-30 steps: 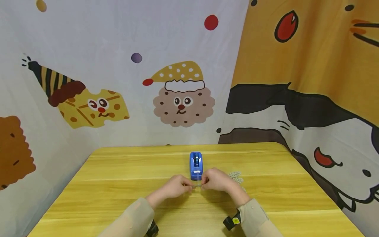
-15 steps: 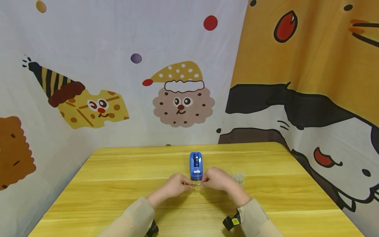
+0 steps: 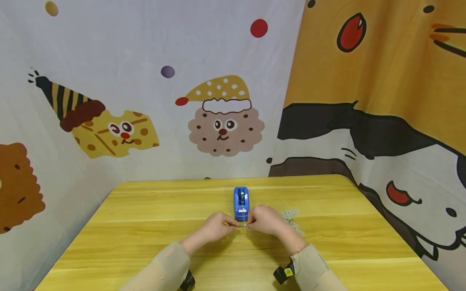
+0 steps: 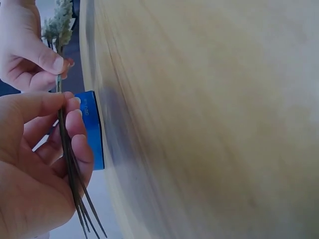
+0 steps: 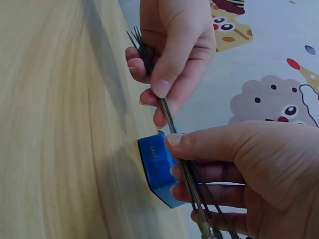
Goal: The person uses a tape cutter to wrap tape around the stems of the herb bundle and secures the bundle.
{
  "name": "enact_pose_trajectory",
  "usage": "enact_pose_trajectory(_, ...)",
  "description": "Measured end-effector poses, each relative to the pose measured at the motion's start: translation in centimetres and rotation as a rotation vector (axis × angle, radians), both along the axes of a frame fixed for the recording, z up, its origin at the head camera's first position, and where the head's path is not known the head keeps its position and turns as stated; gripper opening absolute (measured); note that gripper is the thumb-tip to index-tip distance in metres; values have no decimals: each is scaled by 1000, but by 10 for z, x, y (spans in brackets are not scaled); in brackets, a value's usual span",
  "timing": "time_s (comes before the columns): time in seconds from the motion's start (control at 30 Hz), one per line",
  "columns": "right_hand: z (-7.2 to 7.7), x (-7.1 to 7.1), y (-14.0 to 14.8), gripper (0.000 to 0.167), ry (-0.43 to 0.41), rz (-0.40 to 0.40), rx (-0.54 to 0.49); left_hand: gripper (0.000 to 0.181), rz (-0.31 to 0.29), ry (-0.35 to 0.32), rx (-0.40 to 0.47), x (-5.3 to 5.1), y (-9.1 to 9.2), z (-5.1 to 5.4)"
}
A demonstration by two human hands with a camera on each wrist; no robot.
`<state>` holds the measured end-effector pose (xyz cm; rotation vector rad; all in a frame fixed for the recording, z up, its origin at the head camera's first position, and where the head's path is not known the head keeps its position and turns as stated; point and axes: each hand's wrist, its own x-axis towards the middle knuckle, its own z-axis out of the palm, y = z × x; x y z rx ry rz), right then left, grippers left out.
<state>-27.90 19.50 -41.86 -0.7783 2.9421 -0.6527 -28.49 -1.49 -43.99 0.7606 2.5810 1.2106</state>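
Note:
A thin bundle of dark green stems point(image 4: 75, 172) point(image 5: 169, 115) is pinched by both hands, a short stretch of stem showing between them. The left hand point(image 3: 217, 227) point(image 4: 35, 164) point(image 5: 179, 55) grips the bare-stem side, whose loose ends fan out past its fingers. Nearer the pale green flower heads point(image 4: 60, 25) point(image 3: 291, 220), the right hand point(image 3: 267, 220) point(image 4: 30, 55) point(image 5: 224, 169) holds the stems between thumb and fingers. Something shiny and clear, like tape, wraps the stems between the hands. Just beyond them stands a blue tape dispenser point(image 3: 241, 204) point(image 4: 91, 129) point(image 5: 158, 164).
The wooden table point(image 3: 164, 202) spreads around the hands, its far edge meeting a curtain point(image 3: 145, 81) printed with cartoon figures. Dark wrist devices show under both sleeves.
The flower heads beside the right hand have changed angle, and the stretch of stems between the fingers has shifted slightly. Both hands keep their pinch in nearly the same place.

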Motion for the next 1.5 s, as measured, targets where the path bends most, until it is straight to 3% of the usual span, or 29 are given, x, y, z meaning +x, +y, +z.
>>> enact_pose_trajectory(0.43, -7, -3, 1, 20, 12, 13, -25, 21, -51, -47, 15, 0, 0, 1)
enact_pose_trajectory(0.83, -4, -5, 6, 4, -60, 36, -94, 20, -32, -5, -7, 0, 0, 4)
enact_pose_trajectory(1.23, 1, -1, 1, 4, 48, 7, 37, 19, 6, 21, -3, 2, 2, 3)
enact_pose_trajectory(1.5, -4, -3, 0, 7, 93, 4, 29, 20, 31, 40, -5, 2, 2, 3)
